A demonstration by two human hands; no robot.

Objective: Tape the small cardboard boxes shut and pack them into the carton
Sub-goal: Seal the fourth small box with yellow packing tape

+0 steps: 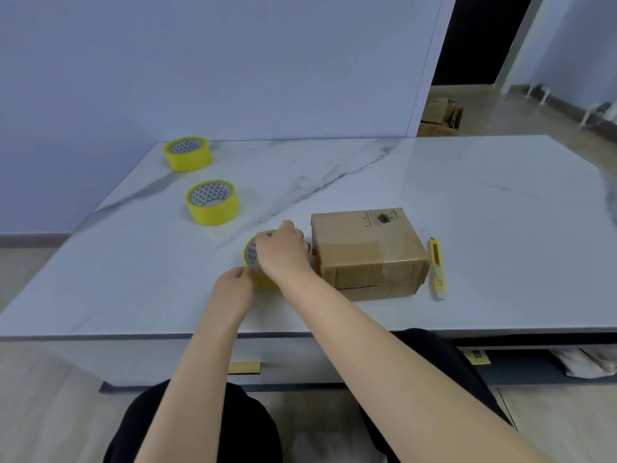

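A small brown cardboard box (367,252) lies on the marble table (467,202), with clear tape across its top and front. Just left of it stands a yellow tape roll (251,253), mostly covered by my hands. My right hand (283,250) grips the roll from above. My left hand (233,289) pinches at the roll's near side, fingers closed on its edge or the tape end; which of the two I cannot tell. No carton is on the table.
Two more yellow tape rolls (212,202) (187,153) sit further back on the left. A yellow utility knife (437,269) lies right of the box. Cardboard boxes (440,116) stand on the floor beyond the table. My knees are under the near edge.
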